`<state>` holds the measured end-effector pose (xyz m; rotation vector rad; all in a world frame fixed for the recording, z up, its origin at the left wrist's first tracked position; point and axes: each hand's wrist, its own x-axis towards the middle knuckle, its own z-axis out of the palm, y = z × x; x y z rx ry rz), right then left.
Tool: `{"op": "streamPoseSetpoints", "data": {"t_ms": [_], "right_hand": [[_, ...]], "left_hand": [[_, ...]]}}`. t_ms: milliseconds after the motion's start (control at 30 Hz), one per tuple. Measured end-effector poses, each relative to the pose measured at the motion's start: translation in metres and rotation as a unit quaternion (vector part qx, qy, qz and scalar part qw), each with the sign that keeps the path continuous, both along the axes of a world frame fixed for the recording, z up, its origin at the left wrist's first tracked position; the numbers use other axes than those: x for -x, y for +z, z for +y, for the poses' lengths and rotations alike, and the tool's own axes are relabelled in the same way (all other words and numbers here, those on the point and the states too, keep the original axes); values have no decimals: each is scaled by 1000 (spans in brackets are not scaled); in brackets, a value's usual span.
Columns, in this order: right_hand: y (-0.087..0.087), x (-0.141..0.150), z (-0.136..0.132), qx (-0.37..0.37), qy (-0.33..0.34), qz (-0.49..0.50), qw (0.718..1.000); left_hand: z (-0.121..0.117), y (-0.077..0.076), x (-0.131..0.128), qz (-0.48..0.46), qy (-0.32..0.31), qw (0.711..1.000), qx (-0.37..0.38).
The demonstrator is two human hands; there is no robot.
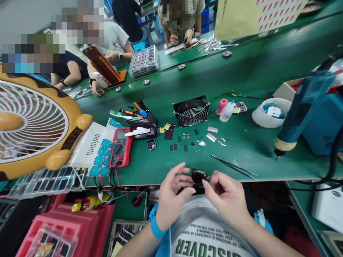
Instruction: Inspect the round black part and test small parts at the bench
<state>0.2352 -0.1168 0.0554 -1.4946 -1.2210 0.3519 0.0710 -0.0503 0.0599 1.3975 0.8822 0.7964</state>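
Both my hands hold a small dark rounded device (198, 177), like a smartwatch body, at the near edge of the green table (241, 150). My left hand (173, 191), with a blue band on the wrist, grips its left side. My right hand (225, 196) pinches its right side with thumb and fingers. Black tweezers (233, 166) lie on the table just right of my hands. A similar small watch part (151, 144) and several tiny black pieces (178, 145) lie further ahead.
A red multimeter (120, 147), a yellow desk fan (32, 123), a black tool holder (140, 121) and a small black fan (191, 111) stand on the left and middle. A blue hot-air tool (300, 110) hangs at right. Other people work across the conveyor (214, 67).
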Motion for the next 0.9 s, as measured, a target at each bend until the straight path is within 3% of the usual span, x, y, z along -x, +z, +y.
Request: {"op": "streamPoseSetpoints", "data": {"t_ms": [67, 133, 233, 367, 467, 533, 600, 767, 900], "right_hand": [[-2, -2, -2, -54, 0, -122, 991], [-4, -5, -3, -104, 20, -252, 962], [-9, -6, -3, -139, 62, -361, 920], [-11, -3, 0, -116, 99, -396, 906], [-5, -2, 3, -101, 110, -322, 935], [1, -2, 3, -69, 121, -200, 970], [7, -3, 3, -21, 144, -82, 986], [10, -3, -1, 30, 170, 35, 984], [6, -1, -2, 60, 173, 92, 979]], "left_hand": [[-9, -7, -4, -104, 30, 980, 164], [-17, -9, -8, -160, 40, 957, 240], [-24, -8, -12, -180, 65, 950, 247], [-26, -9, -10, -159, 108, 955, 224], [-22, -11, -2, -146, 91, 964, 203], [-16, -10, 6, -125, 77, 972, 185], [-9, -7, 14, -105, 71, 975, 182], [-1, 4, 21, -86, 25, 975, 204], [-2, 5, 17, -57, 25, 979, 194]]}}
